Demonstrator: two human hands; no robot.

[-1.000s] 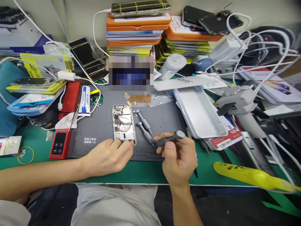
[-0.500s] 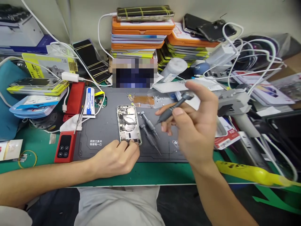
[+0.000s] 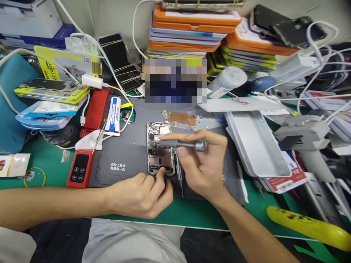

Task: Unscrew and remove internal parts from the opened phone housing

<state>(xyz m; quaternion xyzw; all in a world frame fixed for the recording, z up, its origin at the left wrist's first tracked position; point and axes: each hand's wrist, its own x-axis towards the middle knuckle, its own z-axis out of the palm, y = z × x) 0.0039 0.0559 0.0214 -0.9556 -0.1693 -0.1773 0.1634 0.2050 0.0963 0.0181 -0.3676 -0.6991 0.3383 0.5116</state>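
An opened phone (image 3: 160, 161) with bare inner parts lies on the dark grey work mat (image 3: 106, 155). My left hand (image 3: 145, 195) rests at its lower end, fingers curled and the index fingertip pressed on the bottom of the phone; the thumb is hidden. In my right hand (image 3: 205, 168) is a grey screwdriver (image 3: 182, 144), held nearly level between thumb and fingers over the phone's upper half. Its tip is blurred, so contact with the phone cannot be made out. Another screwdriver (image 3: 179, 175) lies right of the phone, partly covered by my right hand.
A red device (image 3: 80, 166) with a small panel, tweezers (image 3: 98, 138) and a white-blue tube (image 3: 113, 115) lie at left. To the right are a pale tray (image 3: 248, 142) and a yellow tool (image 3: 307, 224). Stacked orange boxes (image 3: 194, 22) stand behind, with loose white cables around.
My right hand has brought the screwdriver left and down, from beside the phone to over it. My left hand stays at the phone's lower end, its index finger now straighter. The view has shifted.
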